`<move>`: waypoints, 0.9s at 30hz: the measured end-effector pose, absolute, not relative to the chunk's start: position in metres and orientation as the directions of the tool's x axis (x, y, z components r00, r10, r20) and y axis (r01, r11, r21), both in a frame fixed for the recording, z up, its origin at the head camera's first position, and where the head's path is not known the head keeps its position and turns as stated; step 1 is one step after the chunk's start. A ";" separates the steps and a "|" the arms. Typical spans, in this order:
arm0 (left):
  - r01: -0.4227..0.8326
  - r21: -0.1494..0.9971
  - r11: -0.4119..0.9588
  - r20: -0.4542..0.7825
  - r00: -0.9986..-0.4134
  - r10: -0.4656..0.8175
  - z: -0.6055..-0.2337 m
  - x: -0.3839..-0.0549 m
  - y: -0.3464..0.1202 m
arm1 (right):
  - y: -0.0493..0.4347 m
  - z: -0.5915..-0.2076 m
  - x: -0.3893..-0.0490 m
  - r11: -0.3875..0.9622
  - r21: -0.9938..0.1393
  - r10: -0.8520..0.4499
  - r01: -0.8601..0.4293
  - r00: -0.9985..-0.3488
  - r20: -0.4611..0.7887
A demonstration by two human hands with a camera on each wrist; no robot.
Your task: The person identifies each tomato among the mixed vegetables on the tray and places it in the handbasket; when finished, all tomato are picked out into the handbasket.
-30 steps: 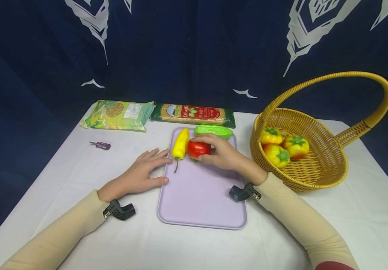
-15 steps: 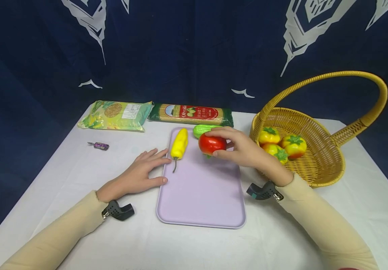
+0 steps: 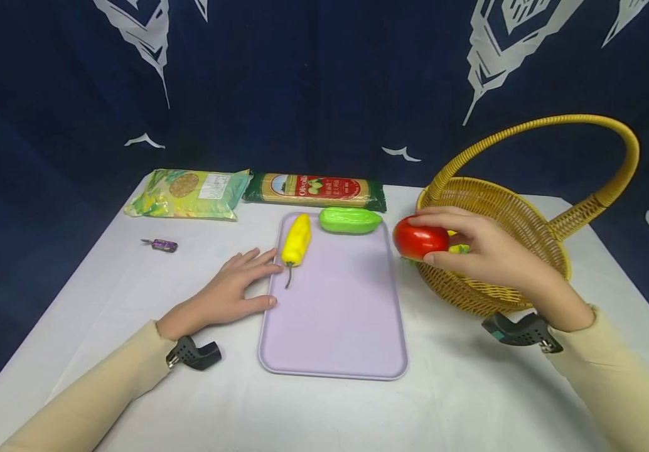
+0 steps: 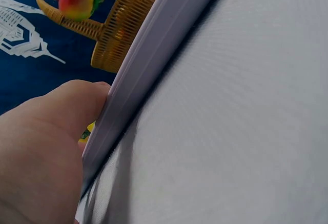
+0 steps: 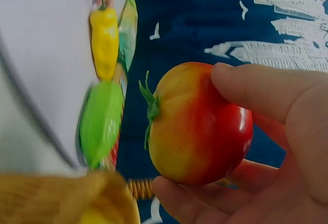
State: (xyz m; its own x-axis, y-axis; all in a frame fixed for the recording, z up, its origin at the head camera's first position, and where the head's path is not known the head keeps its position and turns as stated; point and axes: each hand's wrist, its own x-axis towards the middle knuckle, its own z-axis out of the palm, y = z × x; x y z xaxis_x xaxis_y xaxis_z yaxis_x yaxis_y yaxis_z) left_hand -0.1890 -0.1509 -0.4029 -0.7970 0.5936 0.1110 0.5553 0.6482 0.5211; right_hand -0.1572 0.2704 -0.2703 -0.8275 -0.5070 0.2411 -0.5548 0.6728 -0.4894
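My right hand point(image 3: 479, 251) holds a red tomato point(image 3: 419, 238) in the air at the left rim of the wicker basket point(image 3: 494, 191). In the right wrist view the tomato point(image 5: 197, 124) shows a yellow side and a green stem, with thumb and fingers around it. My left hand point(image 3: 224, 294) lies with straight fingers at the left edge of the lilac tray point(image 3: 332, 333); the left wrist view shows its thumb against the tray's rim point(image 4: 130, 80). A yellow pepper point(image 3: 296, 240) and a green bumpy vegetable point(image 3: 349, 220) lie on the tray. The basket's contents are mostly hidden behind my right hand.
Behind the tray lie a green and yellow bag point(image 3: 187, 193) and a pasta packet point(image 3: 314, 191). A small purple object point(image 3: 162, 245) is on the white tablecloth at the left. The basket's tall handle point(image 3: 539, 120) arches above its opening. A dark blue curtain point(image 3: 313, 94) hangs behind.
My right hand has lifted the tomato off the tray and carried it right to the basket. The green vegetable is now fully in sight. My left hand stays at the tray's edge.
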 end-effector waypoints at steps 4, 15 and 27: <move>0.555 0.523 0.647 0.113 -0.797 0.593 -0.403 -0.189 -0.151 | 0.293 -0.267 -0.146 0.714 -0.477 -0.453 -0.512 -0.858 0.241; 0.549 0.528 0.648 0.113 -0.802 0.586 -0.401 -0.191 -0.153 | 0.346 -0.278 -0.133 0.699 -0.463 -0.434 -0.545 -0.838 0.331; 0.537 0.536 0.651 0.094 -0.804 0.587 -0.399 -0.190 -0.151 | 0.379 -0.300 -0.132 0.750 -0.489 -0.363 -0.445 -0.896 0.257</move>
State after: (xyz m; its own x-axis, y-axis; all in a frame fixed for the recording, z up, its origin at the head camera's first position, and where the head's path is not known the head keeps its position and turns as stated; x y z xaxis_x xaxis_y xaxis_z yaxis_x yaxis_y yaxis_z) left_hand -0.1898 -0.1506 -0.3995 -0.8044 0.5867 0.0936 0.5372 0.6510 0.5362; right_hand -0.1324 0.3787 -0.2999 -0.8955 -0.3632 0.2572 -0.4448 0.7501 -0.4894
